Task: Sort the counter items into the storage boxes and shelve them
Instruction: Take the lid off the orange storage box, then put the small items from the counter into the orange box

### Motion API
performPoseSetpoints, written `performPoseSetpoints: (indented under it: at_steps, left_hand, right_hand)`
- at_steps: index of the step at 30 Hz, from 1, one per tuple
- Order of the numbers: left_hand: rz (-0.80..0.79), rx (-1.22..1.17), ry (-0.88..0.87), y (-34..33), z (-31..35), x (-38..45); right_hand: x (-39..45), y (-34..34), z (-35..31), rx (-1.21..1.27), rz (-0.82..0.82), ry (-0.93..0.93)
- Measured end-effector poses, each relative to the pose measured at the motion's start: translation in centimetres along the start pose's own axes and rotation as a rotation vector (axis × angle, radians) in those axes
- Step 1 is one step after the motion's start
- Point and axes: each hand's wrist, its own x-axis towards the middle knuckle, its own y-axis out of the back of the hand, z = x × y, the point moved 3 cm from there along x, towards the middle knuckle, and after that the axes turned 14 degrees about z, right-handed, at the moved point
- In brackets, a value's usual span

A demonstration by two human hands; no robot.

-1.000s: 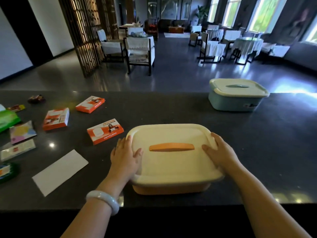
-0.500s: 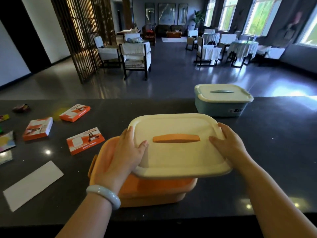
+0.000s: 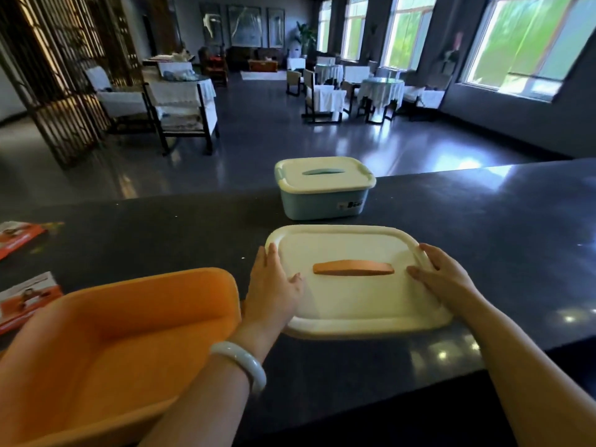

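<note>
the cream lid [image 3: 354,295] with its orange handle [image 3: 353,268] sits at about 3 o'clock from the open orange storage box [image 3: 122,343], low over the dark surface [image 3: 483,240] or resting on it; which of the two cannot be told. the left hand [image 3: 274,291] grips the lid's left edge, thumb curled onto the top and fingers along the rim. the right hand [image 3: 442,279] holds the right edge the same way, thumb lying on top and pointing toward the handle, fingers wrapped over the rim. so each grip is closed on the lid. a pale bangle [image 3: 240,362] circles the left wrist.

the orange storage box stands uncovered at 8 o'clock in the view, close to the near edge of the surface, its inside bare as far as it shows. the left forearm crosses its right corner.

at 12 o'clock from the lid, well apart from it near the far edge of the surface, stands a blue storage box [image 3: 322,201] with its own cream lid on. at 9 o'clock, by the left border, lie two orange packets [image 3: 29,295], one [image 3: 16,237] further back than the other, both cut off by the frame.
</note>
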Motion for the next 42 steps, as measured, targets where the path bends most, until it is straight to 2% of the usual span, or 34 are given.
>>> performPoseSetpoints:
  at_steps: [4, 7, 13, 23, 26, 30, 33, 36, 42]
  left_hand:
    - [-0.056, 0.016, 0.047, -4.5, -1.1, -1.6]
    - [-0.167, 0.029, 0.118, -7.0, -3.0, -2.2]
    - [-0.259, 0.161, 0.151, -9.3, -6.4, -2.2]
    - [-0.325, 0.275, 0.086, -10.3, -7.4, -3.2]
    - [-0.347, 0.303, 0.088, -9.9, -7.2, -3.2]
    - [-0.293, 0.342, 0.000, -8.8, -5.6, -3.3]
    - [-0.335, 0.274, -0.062, -7.6, -3.4, -3.3]
    - [-0.339, 0.180, -0.102, -5.1, -1.0, -3.3]
    - [-0.140, 0.093, -0.093, 3.9, 0.2, -3.0]
  right_hand:
    - [0.9, -0.6, 4.3, -0.025, -0.050, -0.076]
    - [1.1, -2.1, 6.8, -0.060, -0.069, -0.150]
    - [0.1, -5.1, 9.1, -0.066, -0.119, -0.199]
    - [-0.6, -6.0, 9.4, -0.190, -0.064, -0.053]
    - [-0.2, -6.3, 9.4, -0.306, -0.069, -0.037]
    - [0.2, -6.5, 7.3, -0.385, 0.020, -0.065]
    - [0.3, -7.1, 3.8, -0.342, 0.020, -0.012]
    - [-0.4, -8.4, -0.9, -0.258, -0.065, 0.078]
    - [-5.4, -13.5, -9.7, -0.033, -0.296, 0.260]
